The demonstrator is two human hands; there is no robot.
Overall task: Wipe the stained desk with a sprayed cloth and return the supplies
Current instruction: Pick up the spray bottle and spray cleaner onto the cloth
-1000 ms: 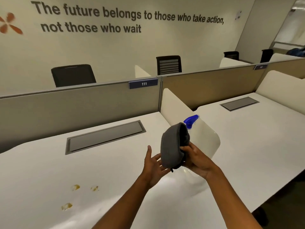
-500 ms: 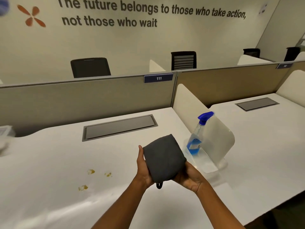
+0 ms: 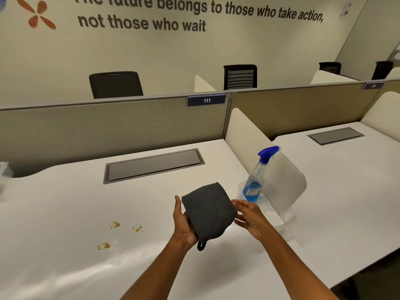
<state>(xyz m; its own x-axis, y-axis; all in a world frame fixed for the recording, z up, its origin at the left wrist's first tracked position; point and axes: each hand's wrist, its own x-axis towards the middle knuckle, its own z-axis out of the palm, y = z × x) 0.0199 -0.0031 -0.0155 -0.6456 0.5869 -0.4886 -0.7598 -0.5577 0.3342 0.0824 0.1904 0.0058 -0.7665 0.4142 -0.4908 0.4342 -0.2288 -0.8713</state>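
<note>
Three yellow stains mark the surface left of the folded cloth, cradled by left-hand fingers, right hand spread beside it; spraying from the bottle seemingly comes next.

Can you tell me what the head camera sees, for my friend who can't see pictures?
Two hands hold a folded grey cloth above a white desk, left hand under it, right hand beside it. Yellow stains lie to the left; a blue spray bottle stands in a clear tray to the right.
</note>
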